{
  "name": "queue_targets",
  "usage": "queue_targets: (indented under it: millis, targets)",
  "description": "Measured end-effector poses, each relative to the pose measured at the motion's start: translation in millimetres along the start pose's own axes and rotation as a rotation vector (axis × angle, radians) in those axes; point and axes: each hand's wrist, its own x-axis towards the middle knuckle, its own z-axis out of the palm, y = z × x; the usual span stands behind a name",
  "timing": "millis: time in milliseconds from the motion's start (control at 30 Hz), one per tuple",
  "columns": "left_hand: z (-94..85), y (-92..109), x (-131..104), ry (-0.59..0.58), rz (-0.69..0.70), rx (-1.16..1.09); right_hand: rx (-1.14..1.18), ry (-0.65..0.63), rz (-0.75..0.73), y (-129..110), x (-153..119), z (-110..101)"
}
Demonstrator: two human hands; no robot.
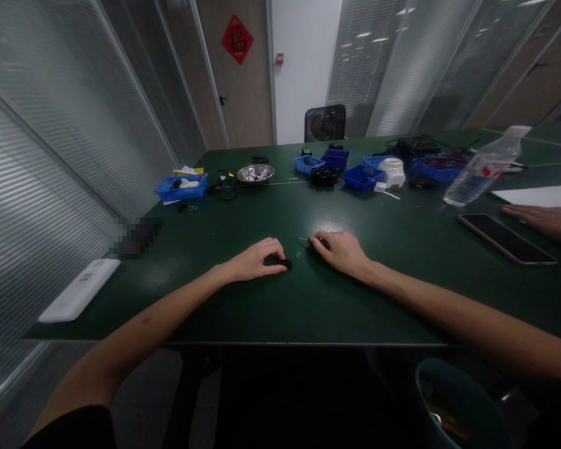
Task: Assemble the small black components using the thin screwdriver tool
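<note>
My left hand (255, 260) rests low over the dark green table, thumb and fingers closed on a small black piece (285, 264) whose kind I cannot make out. To its right, my right hand (345, 251) is curled round the black handle of a thin tool that looks like a screwdriver (303, 241). Its slim metal shaft points left, toward the space above the black piece, apart from it. Between the two hands lies a tiny green bit (298, 254) on the tabletop. My fingers partly hide the tool's handle.
Farther back stand a metal bowl (255, 175), a blue tray (181, 187) and several blue bins (362, 178). At right are a tilted plastic bottle (487, 167), a phone (507, 238) and another person's hand (545, 221). A white case (80, 290) lies left; a bin (462, 405) stands below.
</note>
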Motion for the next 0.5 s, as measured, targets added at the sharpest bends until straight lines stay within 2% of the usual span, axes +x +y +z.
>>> queue_targets:
  millis: [133,333,433,500]
  targets:
    - [-0.3,7,0,-0.017,0.078,0.032,0.010,-0.006,-0.004,2,1,1]
    - [0.5,21,2,-0.138,0.117,0.141,-0.035,0.007,-0.001,4,1,6]
    - [-1.8,12,3,-0.102,0.073,0.221,-0.027,0.005,-0.007,3,1,5]
    - [-9.2,-4,0,-0.041,0.014,0.285,-0.021,0.001,-0.001,3,1,4]
